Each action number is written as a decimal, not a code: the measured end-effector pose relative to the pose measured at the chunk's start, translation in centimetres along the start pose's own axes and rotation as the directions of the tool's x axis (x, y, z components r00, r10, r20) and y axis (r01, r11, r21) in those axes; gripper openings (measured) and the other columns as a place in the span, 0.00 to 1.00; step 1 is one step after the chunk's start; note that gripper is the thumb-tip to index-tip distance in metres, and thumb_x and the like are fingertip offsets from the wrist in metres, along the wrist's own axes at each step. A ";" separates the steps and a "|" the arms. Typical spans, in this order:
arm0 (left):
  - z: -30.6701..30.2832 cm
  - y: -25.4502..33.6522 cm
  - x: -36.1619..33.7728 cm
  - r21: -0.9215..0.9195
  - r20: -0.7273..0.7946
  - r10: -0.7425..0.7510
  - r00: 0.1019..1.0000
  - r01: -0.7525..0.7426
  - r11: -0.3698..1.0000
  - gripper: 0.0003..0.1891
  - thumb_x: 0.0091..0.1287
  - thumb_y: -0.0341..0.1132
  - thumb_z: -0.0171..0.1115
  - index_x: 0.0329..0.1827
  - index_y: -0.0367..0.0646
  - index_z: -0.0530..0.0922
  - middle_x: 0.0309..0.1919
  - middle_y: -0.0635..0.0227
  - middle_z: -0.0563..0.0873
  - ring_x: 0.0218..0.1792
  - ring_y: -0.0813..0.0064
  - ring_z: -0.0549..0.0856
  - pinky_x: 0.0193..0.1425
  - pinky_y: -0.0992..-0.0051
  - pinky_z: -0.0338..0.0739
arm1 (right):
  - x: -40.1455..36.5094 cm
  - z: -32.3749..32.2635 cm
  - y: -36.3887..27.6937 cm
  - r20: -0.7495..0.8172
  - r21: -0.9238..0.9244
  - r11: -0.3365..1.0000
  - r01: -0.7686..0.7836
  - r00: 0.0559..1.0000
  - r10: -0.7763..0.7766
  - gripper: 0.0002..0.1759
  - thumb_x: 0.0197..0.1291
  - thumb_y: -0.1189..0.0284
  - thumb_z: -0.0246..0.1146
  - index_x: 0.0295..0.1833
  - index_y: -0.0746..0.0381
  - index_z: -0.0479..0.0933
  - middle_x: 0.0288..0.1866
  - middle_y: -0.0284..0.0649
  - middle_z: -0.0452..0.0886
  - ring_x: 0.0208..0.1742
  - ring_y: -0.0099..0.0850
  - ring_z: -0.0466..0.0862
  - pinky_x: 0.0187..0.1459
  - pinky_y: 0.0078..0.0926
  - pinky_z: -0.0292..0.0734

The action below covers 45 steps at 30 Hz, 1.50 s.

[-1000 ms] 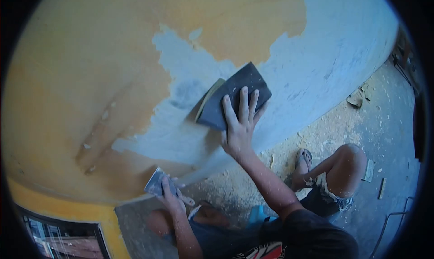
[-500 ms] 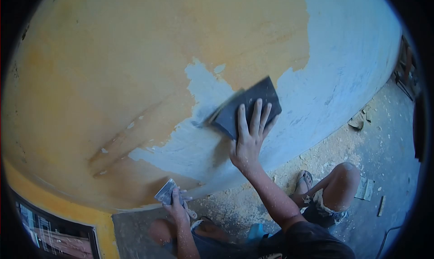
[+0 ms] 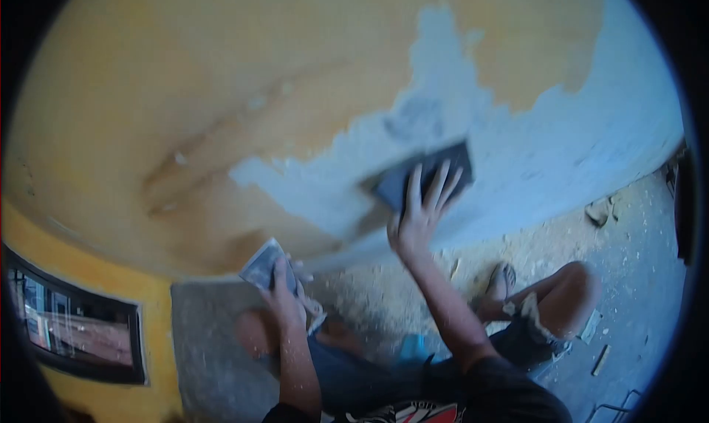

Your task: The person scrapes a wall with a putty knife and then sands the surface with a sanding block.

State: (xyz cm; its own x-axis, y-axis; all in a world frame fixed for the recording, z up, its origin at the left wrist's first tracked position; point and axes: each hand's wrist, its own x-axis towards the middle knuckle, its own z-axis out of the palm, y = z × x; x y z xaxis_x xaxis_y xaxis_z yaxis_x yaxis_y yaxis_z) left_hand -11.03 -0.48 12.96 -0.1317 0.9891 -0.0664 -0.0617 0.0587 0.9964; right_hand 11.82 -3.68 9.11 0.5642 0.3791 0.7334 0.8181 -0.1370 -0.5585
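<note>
A dark sheet of sandpaper (image 3: 391, 186) lies against the pale bare patch (image 3: 332, 186) of the wall. My right hand (image 3: 417, 227) presses it there, fingers spread over its back; the sheet is slightly blurred. Lower left, my left hand (image 3: 283, 294) is wrapped around a scraper (image 3: 258, 268) with a wide flat blade angled up and left. The scraper is close to the wall's bottom edge; whether it touches cannot be made out. A dark grey smudge (image 3: 413, 118) marks the pale surface just above the sandpaper.
Yellow paint (image 3: 221, 68) covers much of the curved-looking wall, with brownish streaks at left. A dark-framed window (image 3: 77, 319) sits lower left. Paint flakes litter the concrete floor (image 3: 369, 290). My bent knee (image 3: 576, 297) and a light-blue object (image 3: 413, 347) are below, a thin stick (image 3: 602, 360) at right.
The view has tilted downward, so the wall sits higher in it. My right hand has slid the sandpaper down the wall, uncovering the dark smudge. The left hand keeps the scraper.
</note>
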 end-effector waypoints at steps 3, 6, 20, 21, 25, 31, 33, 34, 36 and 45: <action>-1.9 -0.7 -0.3 0.057 -0.035 0.120 0.992 -0.118 0.991 0.12 0.70 0.39 0.63 0.47 0.39 0.78 0.32 0.63 0.86 0.21 0.76 0.84 0.15 0.83 0.60 | -5.8 3.8 1.9 0.114 -0.035 0.997 0.065 0.992 -0.061 0.41 0.44 0.76 0.58 0.71 0.68 0.65 0.78 0.68 0.44 0.78 0.71 0.36 0.70 0.77 0.27; -3.5 -0.7 -0.2 0.043 -0.074 0.078 0.994 -0.075 0.996 0.14 0.69 0.40 0.63 0.48 0.39 0.78 0.31 0.63 0.86 0.20 0.76 0.83 0.16 0.84 0.60 | -12.0 8.5 5.3 0.184 -0.142 0.959 0.247 0.958 -0.219 0.42 0.43 0.77 0.60 0.71 0.67 0.64 0.78 0.69 0.43 0.77 0.74 0.35 0.68 0.80 0.28; -4.7 -1.1 -0.3 0.115 -0.053 0.128 0.990 -0.121 0.986 0.16 0.69 0.39 0.63 0.55 0.41 0.76 0.31 0.65 0.86 0.19 0.74 0.83 0.16 0.83 0.65 | -13.8 10.0 0.8 0.183 0.036 0.984 0.176 0.967 -0.180 0.30 0.54 0.73 0.60 0.63 0.36 0.78 0.65 0.36 0.76 0.63 0.49 0.73 0.72 0.70 0.38; -4.2 -0.1 -0.7 0.110 -0.094 0.121 0.988 -0.111 0.988 0.17 0.69 0.40 0.63 0.56 0.42 0.75 0.32 0.65 0.86 0.20 0.75 0.83 0.17 0.83 0.64 | -11.4 9.7 -1.6 0.169 0.064 0.991 0.121 0.977 -0.131 0.30 0.54 0.73 0.60 0.63 0.36 0.78 0.65 0.34 0.76 0.62 0.47 0.73 0.71 0.70 0.40; -6.3 -1.2 -1.8 0.006 -0.155 0.061 0.986 -0.061 0.998 0.19 0.69 0.39 0.63 0.59 0.42 0.73 0.36 0.64 0.85 0.24 0.76 0.83 0.19 0.83 0.66 | -16.5 8.7 -0.6 0.323 0.069 0.995 0.079 0.941 -0.097 0.32 0.55 0.74 0.58 0.66 0.35 0.75 0.67 0.33 0.74 0.63 0.43 0.73 0.69 0.72 0.42; -7.3 -0.7 -1.1 -0.012 -0.153 0.064 0.986 -0.067 0.998 0.18 0.69 0.42 0.62 0.57 0.42 0.74 0.37 0.65 0.84 0.23 0.75 0.81 0.21 0.81 0.65 | -7.9 7.8 -6.7 0.186 0.168 0.963 0.211 0.952 -0.241 0.36 0.58 0.72 0.53 0.73 0.33 0.66 0.74 0.31 0.68 0.65 0.40 0.73 0.65 0.78 0.47; -7.8 -1.5 -1.7 0.079 -0.168 0.039 0.985 -0.026 0.997 0.20 0.70 0.42 0.62 0.58 0.41 0.73 0.39 0.63 0.84 0.23 0.74 0.82 0.19 0.81 0.65 | -11.2 8.7 -3.8 0.301 0.153 0.966 0.208 0.921 -0.246 0.35 0.59 0.71 0.53 0.73 0.33 0.66 0.73 0.31 0.69 0.65 0.41 0.74 0.67 0.76 0.48; -7.2 -1.5 -0.9 0.106 -0.146 0.075 0.986 -0.060 0.993 0.21 0.70 0.43 0.62 0.59 0.39 0.72 0.40 0.61 0.83 0.24 0.73 0.83 0.16 0.81 0.66 | -11.7 10.3 -1.8 0.326 0.121 0.956 0.268 0.899 -0.293 0.34 0.61 0.71 0.52 0.74 0.34 0.65 0.73 0.31 0.70 0.65 0.42 0.74 0.68 0.74 0.49; -7.3 -2.2 0.4 0.124 -0.177 0.227 0.958 -0.207 0.970 0.20 0.69 0.43 0.62 0.59 0.41 0.73 0.42 0.62 0.83 0.23 0.73 0.83 0.16 0.81 0.64 | -15.5 13.8 0.3 0.447 0.281 0.959 0.045 0.877 -0.173 0.34 0.55 0.73 0.56 0.67 0.32 0.73 0.70 0.30 0.73 0.68 0.46 0.70 0.70 0.75 0.36; -6.6 -0.2 -0.5 0.088 -0.171 0.270 0.948 -0.258 0.962 0.18 0.69 0.39 0.62 0.57 0.39 0.74 0.40 0.59 0.84 0.22 0.73 0.82 0.18 0.79 0.69 | -17.1 13.3 1.0 0.391 0.147 0.967 0.210 0.885 -0.252 0.27 0.61 0.70 0.52 0.64 0.34 0.77 0.64 0.32 0.75 0.64 0.43 0.72 0.71 0.72 0.39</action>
State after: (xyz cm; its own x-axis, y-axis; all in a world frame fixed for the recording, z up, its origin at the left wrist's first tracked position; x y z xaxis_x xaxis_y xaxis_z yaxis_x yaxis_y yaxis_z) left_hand -17.46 -1.92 12.48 -0.3105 0.9300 0.1968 0.0621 -0.1867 0.9804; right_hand 1.51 1.87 -9.13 0.2500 0.7276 0.6389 0.8931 0.0817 -0.4424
